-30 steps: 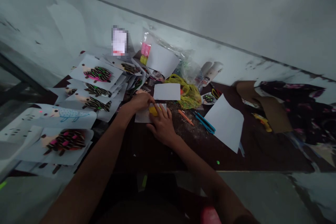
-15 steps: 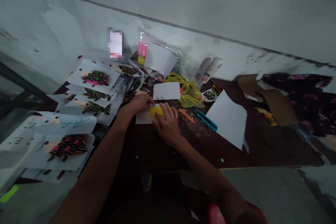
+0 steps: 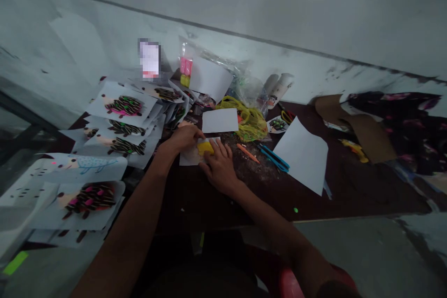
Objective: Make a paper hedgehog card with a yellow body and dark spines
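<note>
A small white card [image 3: 188, 158] lies on the dark table in front of me, with a flat yellow clay-like patch [image 3: 205, 147] on it. My left hand [image 3: 186, 139] rests at the card's upper left, its fingers curled together and the tips beside the yellow patch. Whatever those fingers pinch is hidden. From the right, my right hand [image 3: 220, 167] lies over the card with fingers spread and stretched, touching the patch's right side. Just behind the card is a blank white sheet [image 3: 220, 120].
Stacked hedgehog pictures [image 3: 125, 107] fill the left side. A yellow net bag [image 3: 251, 123] lies behind. To the right are an orange stick-like tool [image 3: 248, 153], a blue-handled tool [image 3: 274, 157], a large white sheet [image 3: 303, 156] and brown cardboard [image 3: 368, 137].
Both hands stay at the card. My right hand has shifted slightly left and its fingers now cover the yellow patch's right part. The whole view has moved a little.
</note>
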The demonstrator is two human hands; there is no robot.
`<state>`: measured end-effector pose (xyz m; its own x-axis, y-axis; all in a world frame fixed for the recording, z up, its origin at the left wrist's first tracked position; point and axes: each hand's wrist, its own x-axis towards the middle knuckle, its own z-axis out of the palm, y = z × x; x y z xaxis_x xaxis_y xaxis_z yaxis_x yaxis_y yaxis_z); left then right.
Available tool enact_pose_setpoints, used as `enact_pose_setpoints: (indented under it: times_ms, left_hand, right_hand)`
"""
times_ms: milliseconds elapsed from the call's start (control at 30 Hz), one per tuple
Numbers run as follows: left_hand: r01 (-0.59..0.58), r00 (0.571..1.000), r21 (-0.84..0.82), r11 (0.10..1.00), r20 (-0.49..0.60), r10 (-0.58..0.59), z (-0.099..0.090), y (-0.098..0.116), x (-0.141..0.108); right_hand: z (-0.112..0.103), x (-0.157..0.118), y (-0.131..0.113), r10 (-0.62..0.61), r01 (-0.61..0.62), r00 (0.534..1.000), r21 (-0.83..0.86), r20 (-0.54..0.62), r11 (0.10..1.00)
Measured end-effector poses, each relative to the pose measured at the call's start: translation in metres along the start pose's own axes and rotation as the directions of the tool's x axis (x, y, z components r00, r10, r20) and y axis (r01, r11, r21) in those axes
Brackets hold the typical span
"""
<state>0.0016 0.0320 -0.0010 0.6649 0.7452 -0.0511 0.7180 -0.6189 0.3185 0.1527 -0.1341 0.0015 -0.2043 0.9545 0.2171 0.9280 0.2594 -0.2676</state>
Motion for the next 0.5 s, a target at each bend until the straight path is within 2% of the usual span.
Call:
enact_pose_setpoints:
  times_ms: [300, 500]
  left_hand:
    - [-0.007, 0.999, -0.008, 1.000, -0.036, 0.006, -0.0007, 0.0045, -0.0018]
    - [-0.016, 1.000, -0.003, 1.000, -0.020, 0.016, 0.0010, 0.0010, -0.0005]
  right_hand:
    - [0.0000, 0.0036, -0.0063, -0.027, 0.026, 0.999, 0.036, 0.043, 0.999]
    - [-0.0008, 0.0053, -0.0089, -0.048, 0.048, 0.997, 0.009, 0.065, 0.999]
